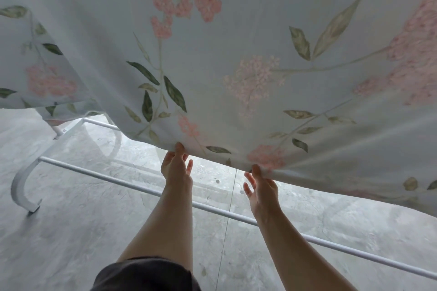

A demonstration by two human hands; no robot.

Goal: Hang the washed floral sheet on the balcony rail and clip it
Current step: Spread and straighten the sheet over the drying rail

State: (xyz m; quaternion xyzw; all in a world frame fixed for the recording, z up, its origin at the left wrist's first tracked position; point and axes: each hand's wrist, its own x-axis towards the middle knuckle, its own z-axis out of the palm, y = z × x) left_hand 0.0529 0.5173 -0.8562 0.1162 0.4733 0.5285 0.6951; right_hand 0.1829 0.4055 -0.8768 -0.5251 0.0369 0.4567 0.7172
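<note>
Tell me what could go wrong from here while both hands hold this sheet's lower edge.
1. The left hand and right hand only pinch the hem of the pale blue pink-flowered fabric sheet; it could slip onto the grey concrete floor.
2. No clip is in view; freeing a hand to fetch one may let the cloth shift.

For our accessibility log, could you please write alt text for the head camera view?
A left hand and right hand pinch the lower edge of a hanging floral sheet. Beneath it, a white rack bar crosses a grey concrete floor.
</note>
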